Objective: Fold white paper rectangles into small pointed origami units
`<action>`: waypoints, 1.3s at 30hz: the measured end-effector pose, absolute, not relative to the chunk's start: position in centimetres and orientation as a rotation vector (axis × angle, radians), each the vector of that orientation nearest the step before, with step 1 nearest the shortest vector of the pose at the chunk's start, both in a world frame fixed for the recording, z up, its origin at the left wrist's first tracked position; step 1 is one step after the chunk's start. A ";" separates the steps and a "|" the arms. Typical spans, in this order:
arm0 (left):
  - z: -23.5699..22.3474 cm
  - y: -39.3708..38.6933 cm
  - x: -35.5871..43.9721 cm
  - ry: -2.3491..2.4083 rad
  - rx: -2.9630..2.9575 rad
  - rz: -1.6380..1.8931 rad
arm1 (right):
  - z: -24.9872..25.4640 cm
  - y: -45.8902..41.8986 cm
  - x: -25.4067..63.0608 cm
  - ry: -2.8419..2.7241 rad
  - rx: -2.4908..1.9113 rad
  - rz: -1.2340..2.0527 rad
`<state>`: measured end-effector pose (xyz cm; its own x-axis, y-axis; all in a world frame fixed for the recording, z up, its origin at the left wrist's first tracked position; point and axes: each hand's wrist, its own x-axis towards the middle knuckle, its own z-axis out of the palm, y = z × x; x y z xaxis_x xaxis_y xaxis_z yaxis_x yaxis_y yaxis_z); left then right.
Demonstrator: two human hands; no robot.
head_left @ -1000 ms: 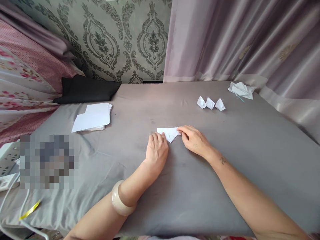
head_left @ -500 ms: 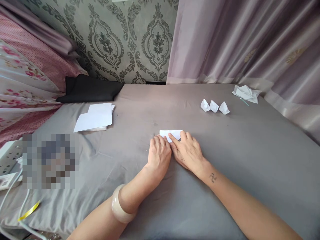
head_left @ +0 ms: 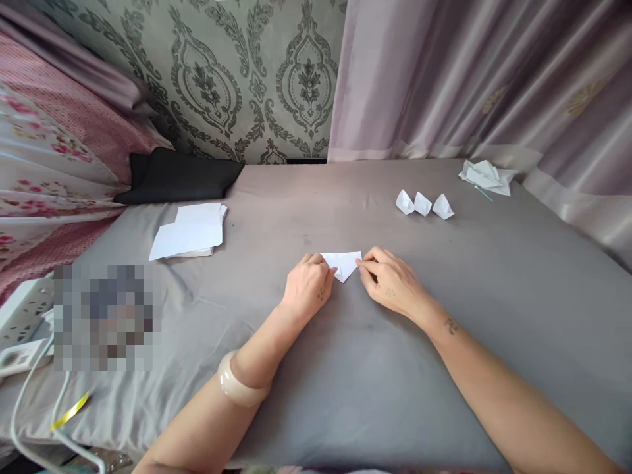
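Observation:
A small white folded paper (head_left: 343, 263), shaped like a downward triangle, lies on the grey cloth surface (head_left: 316, 368) in the middle. My left hand (head_left: 309, 288) pinches its left corner with curled fingers. My right hand (head_left: 390, 283) pinches its right corner between thumb and forefinger. A pale bangle (head_left: 239, 388) sits on my left wrist.
A loose stack of white sheets (head_left: 190, 230) lies at the left. Three small folded paper shapes (head_left: 423, 204) stand in a row at the back right, and crumpled paper (head_left: 486, 176) lies behind them. A black cushion (head_left: 178, 176) rests by the wall. A white power strip (head_left: 24, 309) and cable are at the left edge.
My right hand slid from pressing flat over the paper's middle to its right corner. My left hand curled onto the left corner. The paper now shows a triangular shape.

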<state>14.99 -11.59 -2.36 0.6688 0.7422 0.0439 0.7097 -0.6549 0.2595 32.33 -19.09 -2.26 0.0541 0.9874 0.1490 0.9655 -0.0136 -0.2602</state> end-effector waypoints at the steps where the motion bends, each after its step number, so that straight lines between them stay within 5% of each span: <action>1: -2.5 -11.3 15.1 1.205 2.619 0.251 | -2.3 -19.0 32.6 -1.943 -2.030 0.154; 15: -3.2 -10.6 15.4 1.166 2.560 0.374 | -3.9 -16.3 34.7 -1.583 -1.929 0.478; 33: -4.4 -8.7 15.3 1.090 2.268 0.580 | -4.7 -16.1 34.6 -1.892 -1.917 0.392; 39: -3.8 -8.0 15.4 1.124 2.311 0.362 | -4.1 -16.4 34.3 -1.954 -1.900 0.398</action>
